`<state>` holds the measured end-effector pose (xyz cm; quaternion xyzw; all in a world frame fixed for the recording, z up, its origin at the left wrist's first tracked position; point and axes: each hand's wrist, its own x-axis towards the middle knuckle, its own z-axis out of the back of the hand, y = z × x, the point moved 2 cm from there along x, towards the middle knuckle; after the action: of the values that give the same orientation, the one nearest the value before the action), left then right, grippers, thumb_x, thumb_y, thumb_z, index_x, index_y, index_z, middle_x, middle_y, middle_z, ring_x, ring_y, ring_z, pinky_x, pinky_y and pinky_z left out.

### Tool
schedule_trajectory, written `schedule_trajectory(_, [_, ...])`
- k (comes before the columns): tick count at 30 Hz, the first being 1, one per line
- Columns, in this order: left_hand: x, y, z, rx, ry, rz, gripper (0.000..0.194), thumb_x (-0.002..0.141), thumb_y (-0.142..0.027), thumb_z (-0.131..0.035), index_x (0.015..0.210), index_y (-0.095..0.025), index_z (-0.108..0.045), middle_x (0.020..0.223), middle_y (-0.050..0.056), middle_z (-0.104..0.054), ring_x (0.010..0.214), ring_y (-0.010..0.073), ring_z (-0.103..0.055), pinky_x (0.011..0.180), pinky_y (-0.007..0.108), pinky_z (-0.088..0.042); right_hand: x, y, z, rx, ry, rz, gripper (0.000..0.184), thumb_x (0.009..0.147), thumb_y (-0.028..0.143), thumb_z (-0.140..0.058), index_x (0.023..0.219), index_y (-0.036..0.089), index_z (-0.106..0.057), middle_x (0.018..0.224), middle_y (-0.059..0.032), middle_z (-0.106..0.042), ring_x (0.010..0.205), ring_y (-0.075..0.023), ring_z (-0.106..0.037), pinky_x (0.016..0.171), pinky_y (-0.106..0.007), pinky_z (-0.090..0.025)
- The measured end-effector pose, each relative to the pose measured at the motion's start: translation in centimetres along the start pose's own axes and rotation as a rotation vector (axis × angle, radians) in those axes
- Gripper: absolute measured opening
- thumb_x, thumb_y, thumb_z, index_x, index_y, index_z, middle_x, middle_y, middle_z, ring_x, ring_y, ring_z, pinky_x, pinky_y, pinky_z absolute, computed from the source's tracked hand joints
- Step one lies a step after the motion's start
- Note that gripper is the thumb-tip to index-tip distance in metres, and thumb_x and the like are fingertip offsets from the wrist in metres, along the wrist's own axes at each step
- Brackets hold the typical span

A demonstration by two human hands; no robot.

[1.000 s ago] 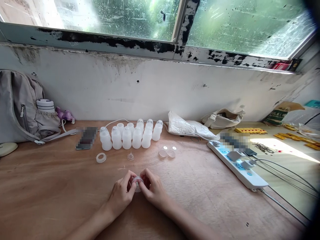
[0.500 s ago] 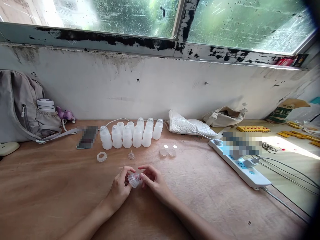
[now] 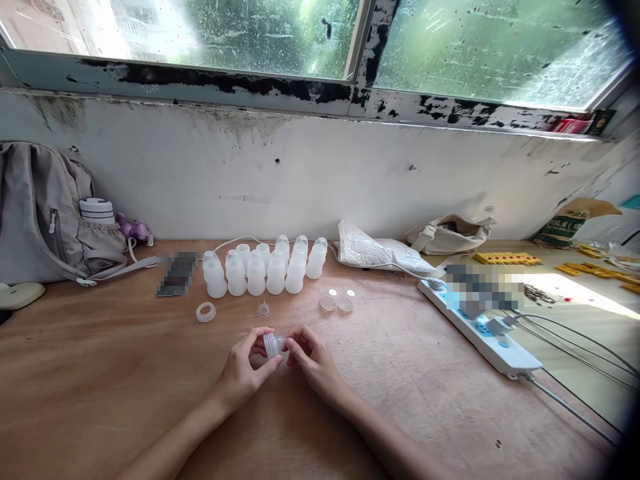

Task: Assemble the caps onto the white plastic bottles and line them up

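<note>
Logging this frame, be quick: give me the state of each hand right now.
Left hand: closed on the small clear ribbed cap, fingertips pinching it.
Right hand: fingertips closed on the same cap from the other side.

backpack [image 3: 35, 213] far L | phone [image 3: 176, 273] | power strip [image 3: 480, 327] R | white bag [image 3: 380, 253] by wall
</note>
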<state>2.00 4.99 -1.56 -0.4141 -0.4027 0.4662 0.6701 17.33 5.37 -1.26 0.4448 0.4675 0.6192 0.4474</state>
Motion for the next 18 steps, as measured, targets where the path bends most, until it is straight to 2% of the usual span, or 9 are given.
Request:
schedule_trajectory(11, [0.5,-1.6,1.3,0.006,0.162,-0.033,0.027,0.074,-0.031,-0.056,0.096,-0.015,-0.051,0.082,0.004,-0.063,0.075,0.0168,-0.060,0.067,0.026,-0.048,0.2,0.8,0.8,0.063,0.026,-0.025,0.026,0.080,0.041,-0.049,0.072,0.017,-0.050,0.064,0.0015,-0.054,0.052,-0.0092,-0.051,0.051,-0.022,-0.041])
schedule_trajectory(14, [0.5,-1.1,1.3,0.047,0.143,-0.041,0.031,0.073,-0.032,-0.057,0.098,-0.016,-0.051,0.083,0.005,-0.062,0.075,0.0164,-0.060,0.068,0.026,-0.048,0.3,0.6,1.1,0.009,0.058,-0.001,0.024,0.080,0.039,-0.050,0.074,0.016,-0.051,0.065,0.0010,-0.056,0.052,-0.0090,-0.051,0.050,-0.021,-0.039])
schedule_trajectory(18, [0.3,-0.3,1.0,0.158,0.092,-0.093,0.038,0.069,-0.034,-0.062,0.102,-0.018,-0.052,0.092,0.005,-0.061,0.077,0.0161,-0.059,0.071,0.027,-0.049,0.5,0.1,1.3,-0.001,0.102,0.000,0.022,0.079,0.038,-0.053,0.085,0.017,-0.050,0.061,0.0029,-0.055,0.050,-0.0093,-0.052,0.047,-0.020,-0.038])
